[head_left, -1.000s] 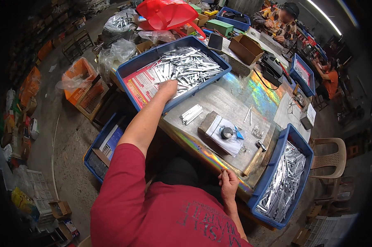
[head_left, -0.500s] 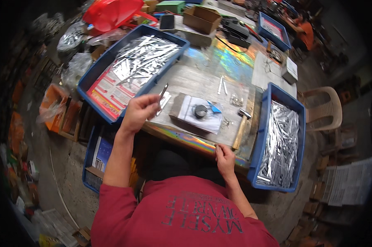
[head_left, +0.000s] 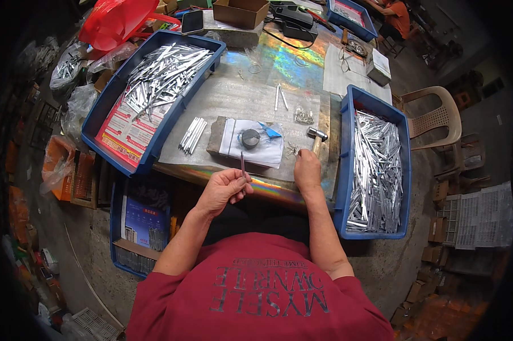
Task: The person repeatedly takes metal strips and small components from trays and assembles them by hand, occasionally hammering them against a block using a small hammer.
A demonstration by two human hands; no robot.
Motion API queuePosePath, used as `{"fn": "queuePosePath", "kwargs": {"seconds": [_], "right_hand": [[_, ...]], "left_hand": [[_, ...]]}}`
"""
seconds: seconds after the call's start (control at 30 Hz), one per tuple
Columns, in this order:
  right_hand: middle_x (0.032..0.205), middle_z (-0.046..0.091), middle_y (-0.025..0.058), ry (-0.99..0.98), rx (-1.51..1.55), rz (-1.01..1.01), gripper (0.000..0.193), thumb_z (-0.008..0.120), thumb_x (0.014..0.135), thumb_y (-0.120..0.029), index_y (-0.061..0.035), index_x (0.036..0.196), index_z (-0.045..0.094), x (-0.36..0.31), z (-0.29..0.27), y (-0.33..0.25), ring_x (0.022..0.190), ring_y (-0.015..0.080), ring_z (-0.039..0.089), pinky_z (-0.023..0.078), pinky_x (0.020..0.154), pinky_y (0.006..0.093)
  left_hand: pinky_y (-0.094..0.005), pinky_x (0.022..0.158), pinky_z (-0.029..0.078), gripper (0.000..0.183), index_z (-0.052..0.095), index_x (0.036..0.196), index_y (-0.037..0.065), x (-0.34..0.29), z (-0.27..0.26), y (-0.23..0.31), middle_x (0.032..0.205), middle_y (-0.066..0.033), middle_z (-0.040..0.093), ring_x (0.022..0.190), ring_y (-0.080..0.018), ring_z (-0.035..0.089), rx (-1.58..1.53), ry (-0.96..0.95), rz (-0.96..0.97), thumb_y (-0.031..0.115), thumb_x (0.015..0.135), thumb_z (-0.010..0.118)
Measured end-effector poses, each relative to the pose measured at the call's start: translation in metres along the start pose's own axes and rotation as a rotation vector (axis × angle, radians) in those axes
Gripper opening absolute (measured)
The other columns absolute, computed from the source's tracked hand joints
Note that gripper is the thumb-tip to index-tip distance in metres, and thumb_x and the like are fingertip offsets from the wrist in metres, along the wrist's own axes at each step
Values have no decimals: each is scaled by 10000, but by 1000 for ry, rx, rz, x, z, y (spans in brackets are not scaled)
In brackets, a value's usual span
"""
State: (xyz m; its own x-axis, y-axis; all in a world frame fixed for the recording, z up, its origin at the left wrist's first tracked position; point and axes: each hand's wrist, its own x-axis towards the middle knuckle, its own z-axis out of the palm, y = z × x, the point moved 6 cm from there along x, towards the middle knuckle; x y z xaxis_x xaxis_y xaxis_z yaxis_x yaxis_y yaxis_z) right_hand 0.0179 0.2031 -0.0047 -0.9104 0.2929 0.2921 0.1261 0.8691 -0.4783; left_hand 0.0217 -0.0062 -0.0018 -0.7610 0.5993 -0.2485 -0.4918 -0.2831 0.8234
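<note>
Your maroon shirt [head_left: 259, 284] fills six o'clock, its lower part cut off, and your lap sinks into shadow. Toward twelve, your left hand [head_left: 225, 186] pinches a thin metal strip [head_left: 243, 163] nearly upright between thumb and fingers, its lower end buried in the grip. At one o'clock your right hand [head_left: 308, 170] shows mostly its back; the fingertips are turned out of sight, so you cannot tell whether they clasp anything. Beside them, the wooden handle of a steel-headed hammer [head_left: 317, 136] is partly hidden, and the metal bits [head_left: 292, 149] are too small to make out. Low at ten o'clock, a blue bin [head_left: 116, 224] disappears partly under the table. At two, a smooth plastic tray [head_left: 342, 187] brims with shiny, flat strips. Ahead at twelve, creased white paper [head_left: 267, 150] covers most of a rough, squared block [head_left: 216, 136], with a dark round disc [head_left: 249, 138] on top. At eleven, a neat bundle of strips [head_left: 194, 135] lies on a pale, wrinkled sheet [head_left: 211, 102]; past it, another blue tray [head_left: 174, 120] holds a tangled heap over printed paper. Farthest off, the top edge crops a glossy red bag [head_left: 117, 25] at eleven and an orange-shirted person [head_left: 397, 18] at one.
</note>
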Motion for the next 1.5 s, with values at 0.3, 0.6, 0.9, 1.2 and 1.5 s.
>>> {"fn": "queuePosePath", "kwargs": {"seconds": [0.3, 0.6, 0.9, 1.2, 1.5], "right_hand": [[806, 519, 206, -273, -291, 135, 125, 446, 691, -19, 11, 811, 467, 12, 16, -2, 728, 353, 547, 450, 640, 415], [739, 527, 214, -163, -131, 91, 81, 441, 719, -42, 16, 770, 466, 0, 9, 4, 743, 339, 543, 429, 627, 426], [586, 490, 55, -61, 667, 372, 57, 484, 768, -71, -22, 794, 469, -12, 8, 29, 447, 126, 492, 389, 404, 256], [594, 475, 25, -101, 1262, 461, 108, 502, 783, -38, -37, 865, 433, -13, 6, 25, 468, 80, 465, 349, 377, 178], [624, 474, 43, -189, 1507, 488, 124, 517, 785, -52, -20, 889, 459, -19, 1, 13, 509, 110, 476, 355, 405, 204]], "left_hand": [[-113, 416, 356, 152, 527, 884, 11, 2, 3, -6, 698, -56, 580, 522, -24, 489, 65, 6, -37, 128, 787, 539], [-115, 424, 356, 182, 524, 919, 0, 2, 7, -7, 728, -58, 582, 543, -26, 486, 65, -9, -51, 100, 770, 555], [-118, 434, 361, 168, 526, 912, 17, 2, 12, -8, 733, -49, 582, 556, -26, 488, 74, -1, -61, 109, 774, 549], [-119, 439, 364, 158, 528, 895, 22, 1, 13, -13, 741, -56, 586, 564, -29, 494, 14, -33, -94, 118, 772, 554], [-121, 426, 345, 152, 551, 867, 20, 5, 13, -26, 739, -42, 567, 557, -33, 470, -65, -42, -114, 143, 778, 555]]}}
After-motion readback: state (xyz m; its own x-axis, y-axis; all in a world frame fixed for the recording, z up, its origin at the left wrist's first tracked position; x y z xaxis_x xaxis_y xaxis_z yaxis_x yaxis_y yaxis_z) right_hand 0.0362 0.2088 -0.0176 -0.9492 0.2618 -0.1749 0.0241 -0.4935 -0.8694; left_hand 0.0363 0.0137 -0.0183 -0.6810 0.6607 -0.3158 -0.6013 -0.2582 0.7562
